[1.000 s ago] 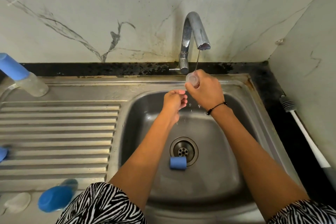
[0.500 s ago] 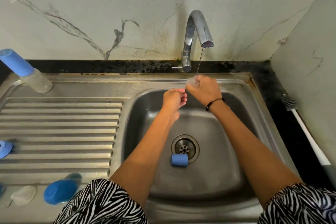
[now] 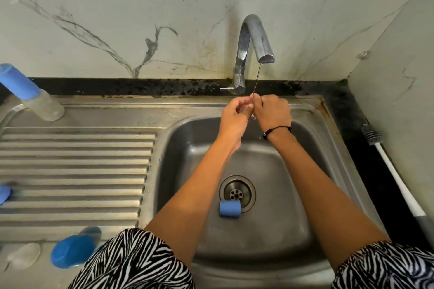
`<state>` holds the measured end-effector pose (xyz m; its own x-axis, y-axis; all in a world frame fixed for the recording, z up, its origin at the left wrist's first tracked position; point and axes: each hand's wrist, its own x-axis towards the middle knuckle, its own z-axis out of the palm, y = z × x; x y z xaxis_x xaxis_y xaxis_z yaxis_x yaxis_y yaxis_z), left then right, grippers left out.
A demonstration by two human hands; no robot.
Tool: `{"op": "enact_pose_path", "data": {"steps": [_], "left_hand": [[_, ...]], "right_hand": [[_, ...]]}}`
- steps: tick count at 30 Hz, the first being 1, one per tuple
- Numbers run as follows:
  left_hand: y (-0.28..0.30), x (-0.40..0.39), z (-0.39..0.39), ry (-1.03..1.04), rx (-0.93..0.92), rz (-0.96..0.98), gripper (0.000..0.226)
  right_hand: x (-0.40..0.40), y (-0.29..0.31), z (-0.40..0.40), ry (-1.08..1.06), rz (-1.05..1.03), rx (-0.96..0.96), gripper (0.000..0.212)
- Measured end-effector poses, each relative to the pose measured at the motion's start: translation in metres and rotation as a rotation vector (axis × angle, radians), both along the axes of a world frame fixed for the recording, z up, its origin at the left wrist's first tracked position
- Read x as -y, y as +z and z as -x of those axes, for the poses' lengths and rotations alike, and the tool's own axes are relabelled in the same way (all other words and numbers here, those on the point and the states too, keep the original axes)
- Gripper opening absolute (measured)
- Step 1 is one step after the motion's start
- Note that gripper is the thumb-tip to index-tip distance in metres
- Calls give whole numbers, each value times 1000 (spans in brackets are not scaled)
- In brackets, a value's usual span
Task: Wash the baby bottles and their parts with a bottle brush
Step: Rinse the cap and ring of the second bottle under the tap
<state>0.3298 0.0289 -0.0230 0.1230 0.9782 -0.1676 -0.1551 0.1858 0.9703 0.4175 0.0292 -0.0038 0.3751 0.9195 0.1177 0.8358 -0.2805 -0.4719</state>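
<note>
Both hands meet under the thin water stream from the tap (image 3: 254, 37), above the back of the sink basin (image 3: 270, 241). My right hand (image 3: 272, 112) grips a small clear bottle part (image 3: 249, 108), which my fingers mostly hide. The curled fingers of my left hand (image 3: 234, 116) pinch the same part from the left. Beside the drain (image 3: 237, 191) a blue ring-shaped bottle part (image 3: 230, 209) lies on the sink floor. The bottle brush (image 3: 394, 171), white-handled with a grey head, lies on the black counter right of the sink.
A clear bottle with a blue cap (image 3: 30, 94) stands at the back left of the ribbed draining board (image 3: 75, 171). Another blue-capped bottle (image 3: 72, 250) and a clear dome lid (image 3: 23, 254) lie at its front. A blue piece (image 3: 3, 193) shows at the left edge.
My left hand rose from below and joined my right hand on the clear part under the stream. The camera view shifted slightly.
</note>
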Motion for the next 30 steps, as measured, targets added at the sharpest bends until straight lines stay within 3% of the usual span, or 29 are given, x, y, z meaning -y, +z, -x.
{"op": "enact_pose_path", "data": {"steps": [4,6,10,13,19,21,24,27,30], "left_hand": [[-1,-9,0,110,-120,68,25],[0,-15,1,149,-151,117,34],[10,-18,-2,163,-84,208,37],[14,-12,-3,132,-8,242,40],[12,-5,4,-9,-59,253,58],[10,-2,6,-45,-54,267,53],[6,3,11,-52,-111,299,27],[1,9,19,-35,-109,319,18],[4,18,26,-23,-54,315,16]], "right_hand": [[3,-1,3,25,11,-169,60],[7,-4,7,37,2,-222,54],[11,-1,18,67,-78,-318,33],[10,5,18,115,-126,-400,39],[10,14,6,214,-230,-187,29],[10,13,6,231,-281,-109,31],[12,13,7,208,-113,-104,30],[16,17,6,169,-256,-111,29],[18,13,6,171,-34,-215,22]]}}
